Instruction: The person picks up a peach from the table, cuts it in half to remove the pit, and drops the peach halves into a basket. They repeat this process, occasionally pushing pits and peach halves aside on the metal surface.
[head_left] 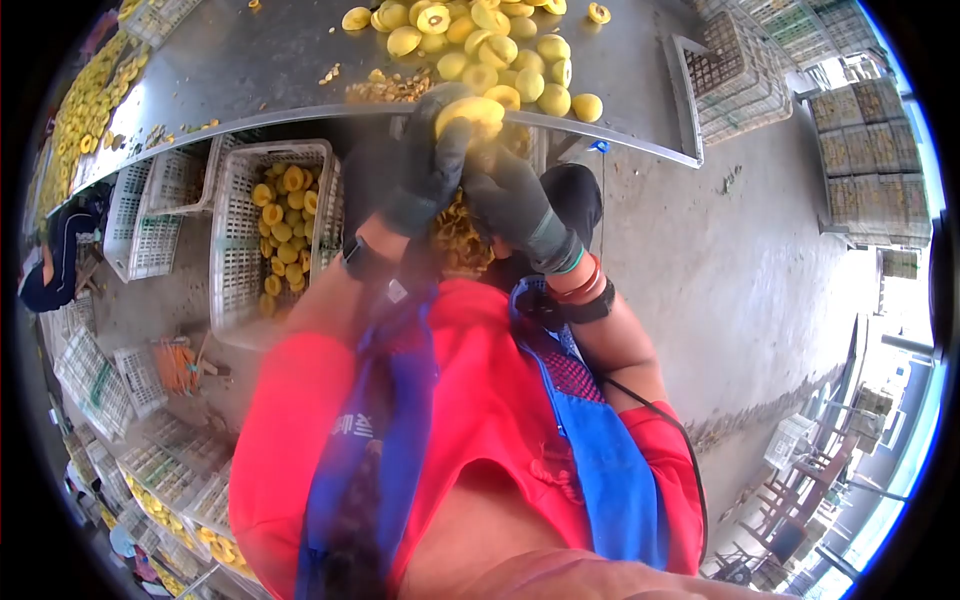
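A grey metal table [625, 75] carries a loose pile of yellow fruit [480, 52], some pieces cut open; a small heap of brownish bits [388, 90] lies beside it near the rim; the grey floor [690, 225] bears pale plastic crates [229, 240]

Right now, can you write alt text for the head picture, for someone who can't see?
Dark-gloved left hand and right hand meet around a yellow fruit at a metal table. More yellow fruit lies on it, and a white crate below holds cut fruit.
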